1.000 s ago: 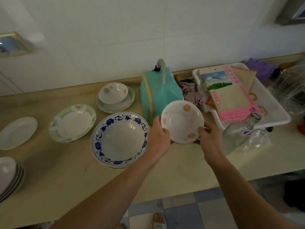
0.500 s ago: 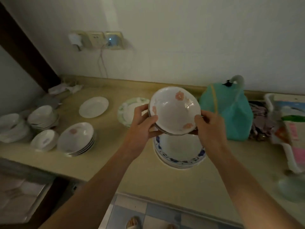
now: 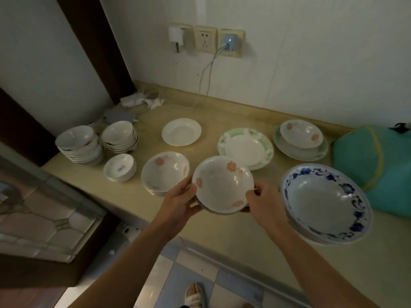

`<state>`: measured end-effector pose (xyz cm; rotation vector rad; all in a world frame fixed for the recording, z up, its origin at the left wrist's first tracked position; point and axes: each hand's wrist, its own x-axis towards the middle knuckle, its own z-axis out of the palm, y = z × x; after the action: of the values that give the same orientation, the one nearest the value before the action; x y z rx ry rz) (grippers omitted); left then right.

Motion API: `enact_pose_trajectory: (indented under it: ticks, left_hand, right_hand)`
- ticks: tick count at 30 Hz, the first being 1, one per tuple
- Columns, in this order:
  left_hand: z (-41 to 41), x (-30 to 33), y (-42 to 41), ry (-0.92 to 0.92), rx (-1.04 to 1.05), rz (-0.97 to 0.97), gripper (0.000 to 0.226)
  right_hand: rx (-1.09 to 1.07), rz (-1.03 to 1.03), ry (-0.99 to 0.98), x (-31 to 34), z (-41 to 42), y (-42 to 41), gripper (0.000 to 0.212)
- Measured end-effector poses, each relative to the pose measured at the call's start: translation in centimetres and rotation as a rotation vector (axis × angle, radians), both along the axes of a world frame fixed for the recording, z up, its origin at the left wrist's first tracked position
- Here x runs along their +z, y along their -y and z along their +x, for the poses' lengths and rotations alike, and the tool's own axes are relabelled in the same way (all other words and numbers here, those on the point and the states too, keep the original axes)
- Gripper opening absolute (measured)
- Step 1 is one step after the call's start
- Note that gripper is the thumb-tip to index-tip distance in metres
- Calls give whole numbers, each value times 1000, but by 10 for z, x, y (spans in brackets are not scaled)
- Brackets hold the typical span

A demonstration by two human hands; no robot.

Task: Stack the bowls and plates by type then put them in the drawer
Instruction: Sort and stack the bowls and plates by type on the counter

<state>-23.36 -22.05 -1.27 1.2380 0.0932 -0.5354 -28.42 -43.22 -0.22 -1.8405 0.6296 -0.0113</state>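
Hands: left hand [image 3: 180, 202] and right hand [image 3: 263, 204] grip floral bowl [image 3: 222, 184] by opposite rims; matching stack [image 3: 165, 172] just left, nearer left hand, by counter [image 3: 222, 227] front edge

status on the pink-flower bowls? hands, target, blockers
Left hand and right hand grip the held bowls above the counter. Matching stack sits just left. Nothing in between.

We are in a home kitchen: a beige worktop [image 3: 222, 227] runs along a pale wall, crowded with stacked bowls [image 3: 80, 144] and plates [image 3: 244, 147]. Wall sockets [image 3: 205, 40] with plugged-in chargers sit above it, and blue-and-white floor tiles [image 3: 178, 276] lie below.
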Motion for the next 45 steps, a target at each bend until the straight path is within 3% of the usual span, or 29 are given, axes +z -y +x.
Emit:
enact_pose_trajectory:
  ticks: [8, 21, 23, 25, 28, 31, 35, 40, 45]
  left_hand:
    - [6, -60, -16, -61, -50, 97, 30]
    - [27, -77, -23, -3, -181, 249, 27]
    - [27, -75, -23, 63, -209, 298, 29]
    - [26, -74, -22, 259, -239, 424, 27]
    - [23, -70, -20, 503, -243, 577, 28]
    - [22, -65, -18, 401, -202, 522, 23]
    - [23, -58, -16, 118, -158, 376, 30]
    - [27, -39, -11, 118, -172, 301, 38]
    - [47, -1, -3, 55, -139, 286, 16]
  right_hand:
    - [-56, -53, -170, -46, -11, -27, 38]
    - [-163, -12, -138, -64, -15, -44, 38]
    - [-166, -10, -142, -63, -16, -45, 37]
    - [-148, -50, -150, -60, -17, -47, 33]
    - [-107, -251, -156, -55, -15, -47, 25]
    - [-108, -418, -174, -52, -11, -44, 17]
    - [-113, -379, -204, -51, -10, -45, 15]
    - [-210, -231, -125, -44, -9, -38, 15]
    - [-316, -43, -43, -9, 7, -18, 19]
